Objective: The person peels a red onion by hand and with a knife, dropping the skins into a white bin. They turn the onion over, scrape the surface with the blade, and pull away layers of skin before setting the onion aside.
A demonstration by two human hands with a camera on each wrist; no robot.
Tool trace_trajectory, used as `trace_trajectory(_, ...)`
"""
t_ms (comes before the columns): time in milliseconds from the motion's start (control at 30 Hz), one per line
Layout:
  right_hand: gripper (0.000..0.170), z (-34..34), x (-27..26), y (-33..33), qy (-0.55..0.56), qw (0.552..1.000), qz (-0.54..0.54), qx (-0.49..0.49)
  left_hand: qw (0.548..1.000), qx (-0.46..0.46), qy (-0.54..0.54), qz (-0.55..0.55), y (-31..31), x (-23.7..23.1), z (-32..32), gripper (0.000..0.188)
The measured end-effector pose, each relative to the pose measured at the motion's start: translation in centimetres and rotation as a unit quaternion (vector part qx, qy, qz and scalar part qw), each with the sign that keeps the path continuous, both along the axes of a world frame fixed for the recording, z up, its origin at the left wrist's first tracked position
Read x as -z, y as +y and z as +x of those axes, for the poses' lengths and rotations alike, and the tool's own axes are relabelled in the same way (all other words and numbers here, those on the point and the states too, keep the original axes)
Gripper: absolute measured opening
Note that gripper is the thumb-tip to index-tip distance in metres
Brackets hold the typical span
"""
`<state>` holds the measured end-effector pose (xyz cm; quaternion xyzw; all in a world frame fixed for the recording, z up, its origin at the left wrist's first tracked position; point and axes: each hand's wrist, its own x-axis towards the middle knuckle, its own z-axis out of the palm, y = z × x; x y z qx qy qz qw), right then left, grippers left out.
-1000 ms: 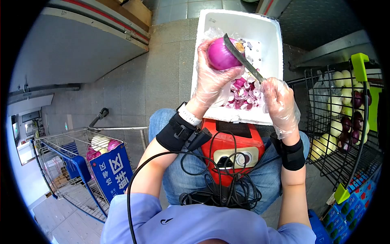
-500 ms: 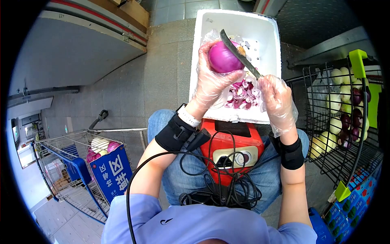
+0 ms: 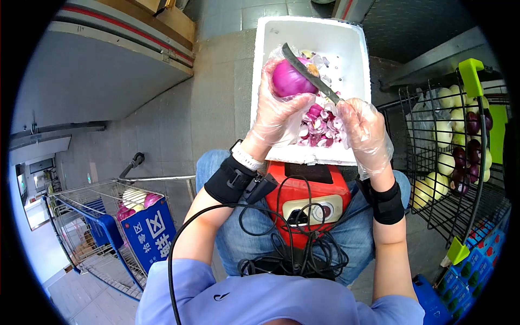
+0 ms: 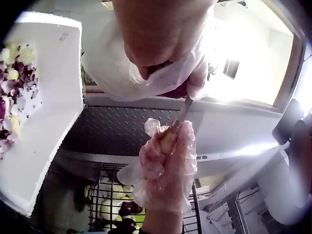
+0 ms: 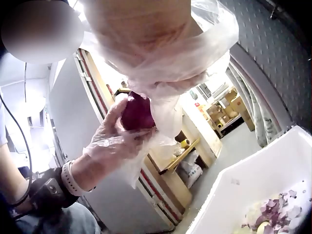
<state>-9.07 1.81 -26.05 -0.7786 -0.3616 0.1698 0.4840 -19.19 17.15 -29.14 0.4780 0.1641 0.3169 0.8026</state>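
In the head view, my left hand (image 3: 279,116), in a clear plastic glove, grips a large purple onion (image 3: 287,81) over the white foam box (image 3: 346,40). My gloved right hand (image 3: 364,132) holds a curved, dark-bladed knife (image 3: 306,70). Its blade lies across the onion's right side, beside the brown end. In the left wrist view a light brown knife handle (image 4: 168,141) shows within the right hand's curled fingers. From the right wrist, the purple onion (image 5: 138,113) appears in the left hand (image 5: 112,139), partly covered by the other glove. Purple and white onion scraps (image 3: 322,129) lie inside the box.
A black wire basket (image 3: 420,162) with peeled white and purple onions (image 3: 445,135) stands at the right. At the left is a wire cart (image 3: 92,227) with a blue sign (image 3: 150,233) and more onions. Between the knees, a red container (image 3: 279,187) bears tangled black cables (image 3: 303,246).
In the head view the hands, onion and knife have shifted slightly left along with the whole scene. The grip on both is unchanged, with the blade still across the onion.
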Motion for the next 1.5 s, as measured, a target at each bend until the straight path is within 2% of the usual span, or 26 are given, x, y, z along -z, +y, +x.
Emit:
trace_trajectory(67, 0.033, 0.0, 0.3, 0.0, -0.006, 1.0, 0.028, 0.007, 1.0, 0.0, -0.004, -0.013, 0.5, 0.7, -0.1, 0.073)
trace_trajectory(167, 0.037, 3.4, 0.9, -1.2, 0.026, 0.991, -0.009, 0.133, 0.997, -0.005, -0.04, -0.061, 1.6, -1.1, -1.3, 0.069)
trace_trajectory(300, 0.039, 2.8, 1.2, -1.2, 0.095, 0.992, 0.037, 0.071, 0.999, 0.003, -0.039, -0.034, 2.6, -0.3, -1.5, 0.074)
trace_trajectory(333, 0.037, 2.1, 0.7, -0.9, 0.143, 0.987, 0.04, 0.055, 0.999, 0.013, -0.032, -0.037, 2.4, -0.1, -1.5, 0.075)
trace_trajectory(433, 0.034, 1.1, -0.5, -0.5, 0.104, 0.994, 0.031, 0.006, 0.997, 0.047, -0.027, -0.054, 1.8, -0.4, -1.2, 0.077)
trace_trajectory(567, 0.032, 0.9, 0.2, -0.8, 0.077, 0.997, 0.001, -0.014, 0.996, 0.065, -0.031, -0.057, 1.8, -0.5, -1.2, 0.076)
trace_trajectory(733, 0.033, 0.8, 0.0, -0.6, 0.167, 0.986, 0.027, 0.003, 0.993, 0.087, -0.046, -0.06, 1.8, -0.6, -1.1, 0.069)
trace_trajectory(800, 0.035, 0.5, -0.1, -0.4, 0.23, 0.972, 0.045, 0.014, 0.986, 0.112, -0.048, -0.113, 1.8, -0.6, -1.1, 0.065)
trace_trajectory(900, 0.036, 1.2, 1.7, 0.0, 0.176, 0.982, 0.069, 0.028, 0.976, 0.112, -0.056, -0.178, 2.0, 0.2, -0.9, 0.066)
trace_trajectory(1033, 0.04, 2.7, 3.6, 0.2, 0.231, 0.967, 0.098, 0.048, 0.967, 0.087, -0.059, -0.233, 3.0, 2.3, -0.1, 0.065)
trace_trajectory(1100, 0.041, 3.5, 4.3, 0.0, 0.216, 0.971, 0.089, 0.05, 0.984, 0.072, -0.045, -0.157, 4.0, 2.6, 0.0, 0.066)
trace_trajectory(1167, 0.041, 4.6, 4.3, -0.6, 0.182, 0.979, 0.077, 0.05, 0.985, 0.058, -0.057, -0.15, 5.3, 3.0, -0.5, 0.064)
trace_trajectory(1200, 0.037, 4.9, 3.1, -1.0, 0.112, 0.991, 0.053, 0.056, 0.988, 0.052, -0.045, -0.139, 5.8, 2.7, -0.9, 0.065)
trace_trajectory(1233, 0.036, 5.2, 1.7, -1.5, 0.132, 0.987, 0.07, 0.065, 0.991, 0.028, -0.006, -0.133, 6.0, 1.8, -1.5, 0.068)
trace_trajectory(1300, 0.033, 4.1, -1.4, -2.9, 0.189, 0.974, 0.091, 0.08, 0.985, 0.078, -0.011, -0.152, 7.1, 0.3, -3.0, 0.072)
trace_trajectory(1333, 0.027, 3.9, -3.0, -3.6, 0.125, 0.989, 0.051, 0.059, 0.986, 0.064, -0.008, -0.153, 6.7, -1.5, -3.2, 0.074)
trace_trajectory(1367, 0.024, 3.5, -4.1, -4.2, 0.151, 0.986, 0.051, 0.054, 0.986, 0.063, -0.021, -0.153, 6.3, -2.5, -3.5, 0.076)
trace_trajectory(1433, 0.022, 2.0, -6.3, -4.6, 0.07, 0.997, 0.013, 0.03, 0.991, 0.06, -0.013, -0.119, 5.2, -5.9, -3.9, 0.076)
trace_trajectory(1500, 0.025, -0.3, -8.4, -4.3, 0.072, 0.996, 0.023, 0.055, 0.995, 0.053, -0.013, -0.087, 3.9, -8.2, -4.1, 0.073)
